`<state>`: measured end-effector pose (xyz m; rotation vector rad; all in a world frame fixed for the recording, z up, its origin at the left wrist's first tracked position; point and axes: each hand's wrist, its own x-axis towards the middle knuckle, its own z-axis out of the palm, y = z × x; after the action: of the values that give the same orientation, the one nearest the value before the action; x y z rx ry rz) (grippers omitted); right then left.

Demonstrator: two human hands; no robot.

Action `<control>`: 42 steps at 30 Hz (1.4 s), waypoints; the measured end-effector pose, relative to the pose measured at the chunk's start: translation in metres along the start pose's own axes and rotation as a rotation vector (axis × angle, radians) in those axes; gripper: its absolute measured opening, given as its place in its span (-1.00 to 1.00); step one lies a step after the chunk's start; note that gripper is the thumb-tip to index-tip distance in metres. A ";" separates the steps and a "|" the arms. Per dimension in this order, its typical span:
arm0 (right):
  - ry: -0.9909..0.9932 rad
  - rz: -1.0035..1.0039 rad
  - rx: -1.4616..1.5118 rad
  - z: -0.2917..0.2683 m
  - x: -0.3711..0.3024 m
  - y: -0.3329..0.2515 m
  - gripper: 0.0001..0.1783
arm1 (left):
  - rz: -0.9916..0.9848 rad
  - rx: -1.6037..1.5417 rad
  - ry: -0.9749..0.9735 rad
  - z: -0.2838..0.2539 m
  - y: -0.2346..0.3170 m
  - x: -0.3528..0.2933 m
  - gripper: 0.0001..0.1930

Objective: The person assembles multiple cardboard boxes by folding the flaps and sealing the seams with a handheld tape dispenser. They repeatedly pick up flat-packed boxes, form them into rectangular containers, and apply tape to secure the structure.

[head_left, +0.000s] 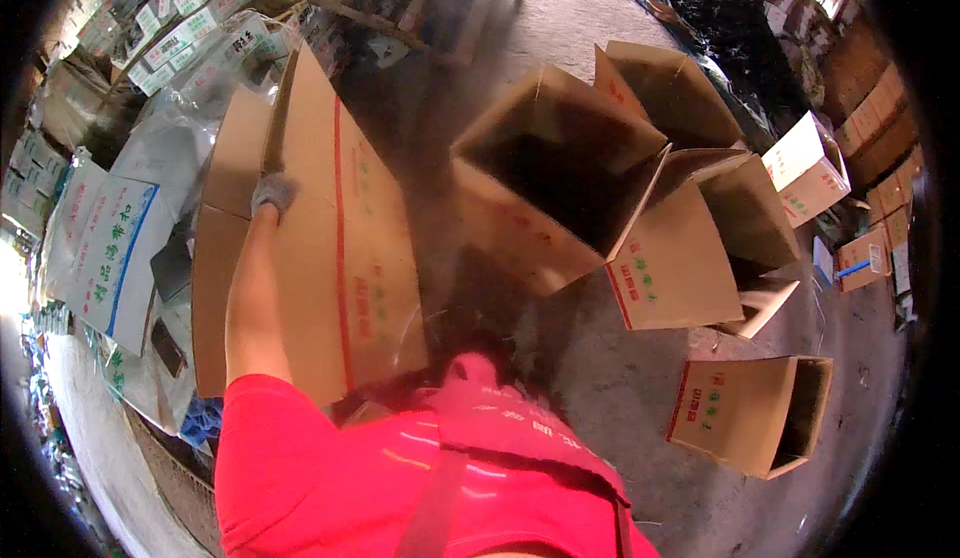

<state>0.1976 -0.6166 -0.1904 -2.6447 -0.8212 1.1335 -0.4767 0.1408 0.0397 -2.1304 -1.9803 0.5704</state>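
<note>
My left hand [272,194], in a grey glove, is closed on the edge of a large brown cardboard box [370,238]. This box stands tall at my left, with a red stripe and printing down its side. My left arm reaches up to it from a red sleeve. My right hand does not show. Right of the middle stands an open-topped cardboard box [520,223], its inside dark.
More open cardboard boxes [670,258] crowd the right, one [735,408] lying on its side on the grey floor. Plastic-wrapped goods [180,138] and stacked white cartons [215,3] fill the left. A wooden frame [400,18] and black sheeting [735,53] lie farther off.
</note>
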 end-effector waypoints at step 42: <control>0.109 0.055 0.285 -0.088 -0.009 0.118 -0.55 | -0.018 -1.359 -0.535 -0.125 0.241 -0.198 -0.71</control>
<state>0.3053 -0.7137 -0.1630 -2.4790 -0.5259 1.0217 -0.2139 -0.0620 0.0926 -2.7259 -3.2646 -0.4894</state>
